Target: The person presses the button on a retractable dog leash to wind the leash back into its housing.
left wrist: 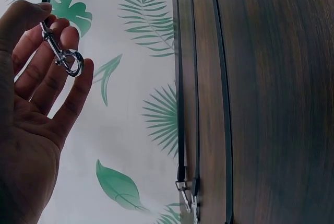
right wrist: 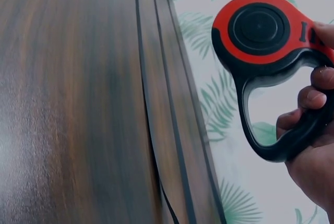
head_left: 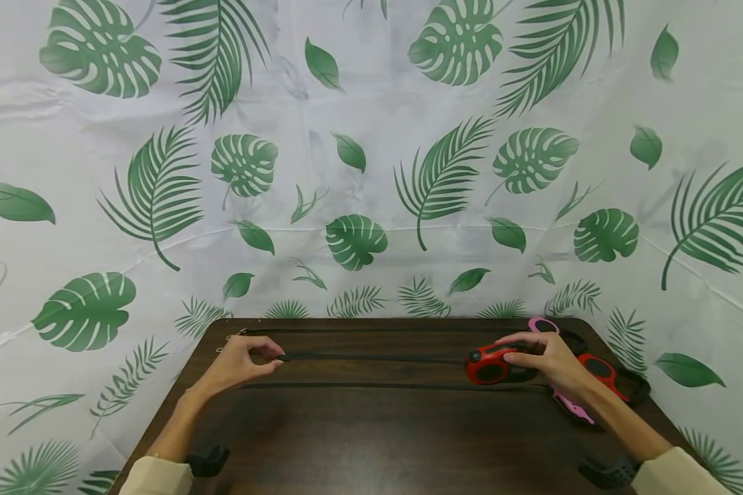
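My right hand (head_left: 547,357) grips the black looped handle of a red and black retractable dog leash (head_left: 489,364), raised above the table. In the right wrist view, fingers curl through the handle beneath the leash's round case (right wrist: 259,27). From it a thin black strap (head_left: 371,357) runs taut across to my left hand (head_left: 241,361). Thumb and forefinger there pinch the strap's end, and a silver snap hook (left wrist: 65,59) hangs down before the other fingers in the left wrist view.
More retractable leashes lie at the table's right side: a pink one (head_left: 543,325), a red one (head_left: 599,371) and another pink one (head_left: 574,407). Their black straps (head_left: 378,386) stretch across the dark wooden table (head_left: 371,447). Metal hooks (left wrist: 185,198) sit near the left edge. Leaf-patterned cloth hangs behind.
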{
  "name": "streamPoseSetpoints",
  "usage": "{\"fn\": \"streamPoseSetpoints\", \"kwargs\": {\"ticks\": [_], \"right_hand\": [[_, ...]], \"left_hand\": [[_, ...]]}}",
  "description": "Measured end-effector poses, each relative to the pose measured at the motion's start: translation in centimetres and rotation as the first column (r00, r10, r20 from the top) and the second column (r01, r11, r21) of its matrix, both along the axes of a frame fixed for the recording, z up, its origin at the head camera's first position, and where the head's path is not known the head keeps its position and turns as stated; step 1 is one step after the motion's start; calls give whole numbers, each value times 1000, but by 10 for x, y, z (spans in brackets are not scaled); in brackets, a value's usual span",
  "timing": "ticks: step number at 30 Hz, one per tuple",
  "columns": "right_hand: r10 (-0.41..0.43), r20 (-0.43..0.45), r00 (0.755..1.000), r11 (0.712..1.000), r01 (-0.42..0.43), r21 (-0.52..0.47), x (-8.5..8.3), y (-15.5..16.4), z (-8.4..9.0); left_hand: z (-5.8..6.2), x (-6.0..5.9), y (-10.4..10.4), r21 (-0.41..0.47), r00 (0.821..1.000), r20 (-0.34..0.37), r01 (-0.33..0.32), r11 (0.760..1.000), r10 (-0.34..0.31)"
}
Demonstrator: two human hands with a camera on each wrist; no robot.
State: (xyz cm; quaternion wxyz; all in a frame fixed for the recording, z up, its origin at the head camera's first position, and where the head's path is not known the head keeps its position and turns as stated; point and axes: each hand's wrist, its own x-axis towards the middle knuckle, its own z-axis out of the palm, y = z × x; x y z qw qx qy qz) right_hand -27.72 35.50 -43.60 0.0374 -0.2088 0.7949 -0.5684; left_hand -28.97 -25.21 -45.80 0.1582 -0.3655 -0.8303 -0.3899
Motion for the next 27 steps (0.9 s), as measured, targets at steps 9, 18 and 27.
{"fn": "streamPoseSetpoints", "kwargs": {"ticks": [9,18,27], "right_hand": [[-53,-24,998,997,54,54,1,-12,-1],[-12,-44,999,1000,12,6,0,-27,-3],[-19,-52,998,1000,19,4,-1,-39,-7]], "left_hand": [[1,0,11,-5,999,-27,18,1000,-18],[3,-1,27,2,998,-39,41,999,-41],[2,-2,38,21,998,-19,52,998,-52]]}}
